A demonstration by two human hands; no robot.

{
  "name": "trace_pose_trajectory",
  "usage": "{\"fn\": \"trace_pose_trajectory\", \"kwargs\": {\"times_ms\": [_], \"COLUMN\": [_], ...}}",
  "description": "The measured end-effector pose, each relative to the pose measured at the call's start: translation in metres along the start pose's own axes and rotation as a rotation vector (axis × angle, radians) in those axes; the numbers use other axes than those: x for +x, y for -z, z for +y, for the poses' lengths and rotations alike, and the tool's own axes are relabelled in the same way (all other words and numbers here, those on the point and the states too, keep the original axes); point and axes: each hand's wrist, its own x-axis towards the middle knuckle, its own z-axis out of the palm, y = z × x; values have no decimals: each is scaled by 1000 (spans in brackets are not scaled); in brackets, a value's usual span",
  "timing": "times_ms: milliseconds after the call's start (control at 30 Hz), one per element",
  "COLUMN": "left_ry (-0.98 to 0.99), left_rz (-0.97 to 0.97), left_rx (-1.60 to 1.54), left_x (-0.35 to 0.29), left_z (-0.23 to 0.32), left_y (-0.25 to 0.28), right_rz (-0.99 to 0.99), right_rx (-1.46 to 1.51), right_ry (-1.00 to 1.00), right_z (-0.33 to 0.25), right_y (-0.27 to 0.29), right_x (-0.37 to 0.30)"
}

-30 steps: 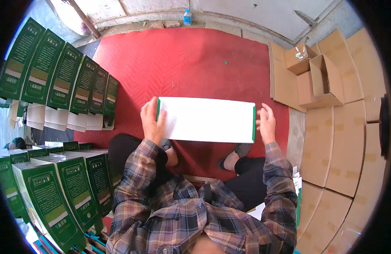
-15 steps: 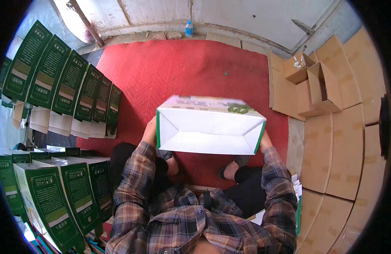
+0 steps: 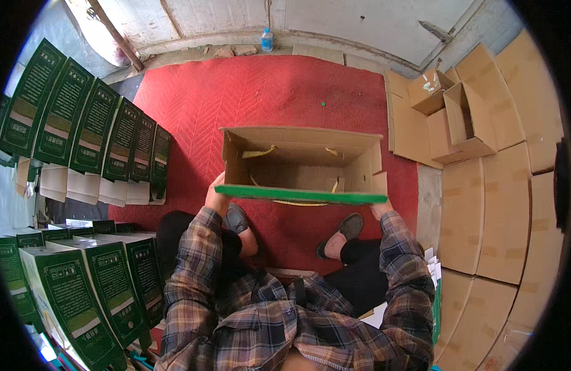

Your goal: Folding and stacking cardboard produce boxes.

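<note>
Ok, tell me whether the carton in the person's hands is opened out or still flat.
Opened out. The carton shows a hollow brown inside between its walls, held at each side by the left hand and right hand.

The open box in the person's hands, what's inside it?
The box shows bare brown cardboard walls inside, with yellow straps hanging along them. No goods are visible. Its green near edge covers the lowest part, so that bit is hidden. The left hand and right hand grip its sides.

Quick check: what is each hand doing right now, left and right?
Left hand: closed on the left end of the open cardboard box.
Right hand: mostly hidden behind the box's right end, seems to hold it.
</note>
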Motion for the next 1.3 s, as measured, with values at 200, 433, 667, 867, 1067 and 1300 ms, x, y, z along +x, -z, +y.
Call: {"fn": "trace_pose_trajectory", "kwargs": {"times_ms": [200, 433, 667, 867, 1067, 1300], "left_ry": [47, 78, -58, -89, -43, -9], "left_rz": [-34, 18, 55, 78, -129, -495], "left_rx": [-83, 14, 449, 573, 750, 606], "left_x": [8, 14, 6, 3, -10, -27], "left_z": [-10, -21, -9, -9, 15, 32], "left_y": [38, 32, 11, 10, 0, -2], "right_rz": [104, -91, -31, 50, -161, -268], "right_rx": [200, -29, -343, -424, -328, -280], "right_ry": [-389, -112, -118, -74, -182, -287], "right_z": [-8, 36, -1, -8, -37, -37], "right_y": [-34, 0, -20, -11, -35, -33], "right_x": [-4, 19, 11, 8, 0, 15]}}
